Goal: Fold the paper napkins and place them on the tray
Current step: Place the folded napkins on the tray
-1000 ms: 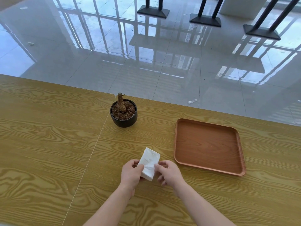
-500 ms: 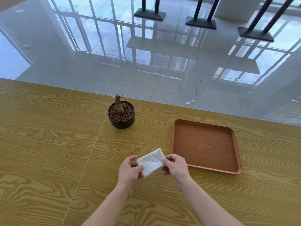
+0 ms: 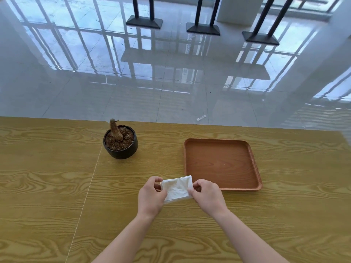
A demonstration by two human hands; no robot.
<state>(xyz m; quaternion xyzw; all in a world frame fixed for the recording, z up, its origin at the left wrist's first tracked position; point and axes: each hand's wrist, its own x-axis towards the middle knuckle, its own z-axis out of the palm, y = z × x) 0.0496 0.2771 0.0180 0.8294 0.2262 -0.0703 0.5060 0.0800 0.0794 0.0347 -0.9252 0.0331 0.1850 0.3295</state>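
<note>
**Folded napkin held above counter, tray bare**

Surface and room: the counter is yellow wood-grain laminate with a thin seam running from the pot towards the near edge. Beyond its far edge lies a glossy pale tiled floor reflecting window bars; three black post bases stand on it at the top of the view.

Materials and shapes: a square tray of reddish-brown wood, rounded corners and a low raised rim, sits right of centre. A round black pot holds brown soil and a cut stump, left of the tray and well apart from it.

Hands: the napkin, white, crinkled and folded to a small rectangle, is held just beside the tray's near-left corner. The left hand pinches its left edge, the right hand its right edge; fingers of both are closed on the paper. Both forearms are bare.
</note>
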